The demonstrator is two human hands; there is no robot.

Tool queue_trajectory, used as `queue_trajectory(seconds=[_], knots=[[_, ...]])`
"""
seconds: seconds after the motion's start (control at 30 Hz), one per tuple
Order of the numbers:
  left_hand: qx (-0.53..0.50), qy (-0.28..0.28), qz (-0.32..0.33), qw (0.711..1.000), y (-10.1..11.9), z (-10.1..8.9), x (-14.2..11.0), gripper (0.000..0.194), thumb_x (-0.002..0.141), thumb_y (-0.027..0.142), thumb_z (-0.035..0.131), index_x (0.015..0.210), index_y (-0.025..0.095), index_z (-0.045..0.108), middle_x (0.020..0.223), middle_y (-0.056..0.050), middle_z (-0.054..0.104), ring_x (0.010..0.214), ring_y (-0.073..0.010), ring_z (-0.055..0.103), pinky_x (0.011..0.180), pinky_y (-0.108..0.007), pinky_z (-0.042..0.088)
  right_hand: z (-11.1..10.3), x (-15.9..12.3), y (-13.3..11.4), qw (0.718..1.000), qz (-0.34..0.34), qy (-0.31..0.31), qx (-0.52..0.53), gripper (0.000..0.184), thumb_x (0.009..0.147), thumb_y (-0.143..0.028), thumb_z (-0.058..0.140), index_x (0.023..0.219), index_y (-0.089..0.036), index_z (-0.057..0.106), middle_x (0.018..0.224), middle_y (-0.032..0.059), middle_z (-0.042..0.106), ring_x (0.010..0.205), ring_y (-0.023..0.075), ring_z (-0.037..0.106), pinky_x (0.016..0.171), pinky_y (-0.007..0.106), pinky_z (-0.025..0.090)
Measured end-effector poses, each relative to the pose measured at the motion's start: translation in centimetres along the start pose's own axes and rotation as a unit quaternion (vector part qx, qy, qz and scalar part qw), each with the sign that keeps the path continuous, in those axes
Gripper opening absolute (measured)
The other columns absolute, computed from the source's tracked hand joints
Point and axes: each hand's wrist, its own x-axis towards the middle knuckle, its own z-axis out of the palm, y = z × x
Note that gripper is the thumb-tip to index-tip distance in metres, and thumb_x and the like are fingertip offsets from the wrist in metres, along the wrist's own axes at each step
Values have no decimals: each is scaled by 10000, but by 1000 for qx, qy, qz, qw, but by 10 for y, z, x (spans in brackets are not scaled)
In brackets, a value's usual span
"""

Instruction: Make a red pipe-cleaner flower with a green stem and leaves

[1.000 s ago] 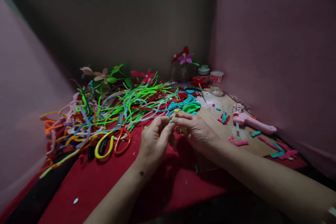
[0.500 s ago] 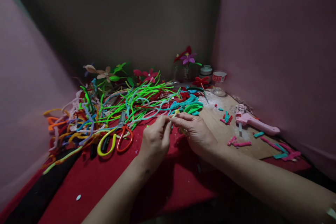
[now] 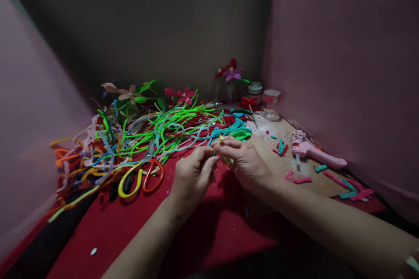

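My right hand (image 3: 247, 165) pinches a small yellow pipe-cleaner piece (image 3: 221, 139), whose tip pokes up above the thumb and forefinger. Another yellowish bit shows under those fingers, partly hidden. Close against them on the left, my left hand (image 3: 193, 174) is closed, thumb and bent forefinger around a thin dark bit too small to make out. Both hands are held above the red cloth (image 3: 196, 235). Just beyond the fingertips lie green looped pipe cleaners (image 3: 240, 134) and blue ones (image 3: 225, 130).
Scissors (image 3: 131, 183) with yellow and red handles lie left, beside a heap of pipe cleaners (image 3: 170, 117). A pink glue gun (image 3: 321, 154) rests on a board (image 3: 268, 148) at right. Pipe-cleaner flowers (image 3: 232, 74), a jar (image 3: 254, 90) and a cup (image 3: 271, 96) stand behind.
My left hand has shifted slightly down and its thumb has moved along beside the right fingers. My right hand keeps its pinch on the yellow piece. The view has moved a little.
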Motion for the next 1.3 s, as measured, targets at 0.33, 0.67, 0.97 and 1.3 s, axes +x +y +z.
queue_trajectory(seconds=[0.33,0.67,0.97,1.3], knots=[[-53,-26,-76,995,12,-3,-1,176,796,305,517,693,162,516,465,63,439,308,-54,398,306,-164,333,-6,-3,-9,987,-34,-84,-130,96,700,-276,662,685,-184,689,737,4,572,798,147,484,807,297,339],[-405,-188,-209,870,3,-8,3,107,788,260,534,785,156,507,503,89,394,256,11,166,195,-133,289,-10,-1,-18,990,50,-129,-10,37,649,-201,679,650,-163,682,742,7,577,668,109,490,649,266,355],[16,22,-8,1000,2,5,-3,112,754,274,588,808,178,609,543,34,523,425,-65,465,432,-161,395,-14,6,5,996,69,4,64,145,532,-197,763,626,-170,657,613,-27,589,543,82,473,565,237,340],[-163,-64,-130,976,11,1,0,205,809,309,513,665,162,505,482,51,497,285,-54,412,287,-162,340,-14,-4,-9,993,26,-108,-28,125,666,-206,679,787,-179,694,786,5,581,781,136,505,766,284,361]])
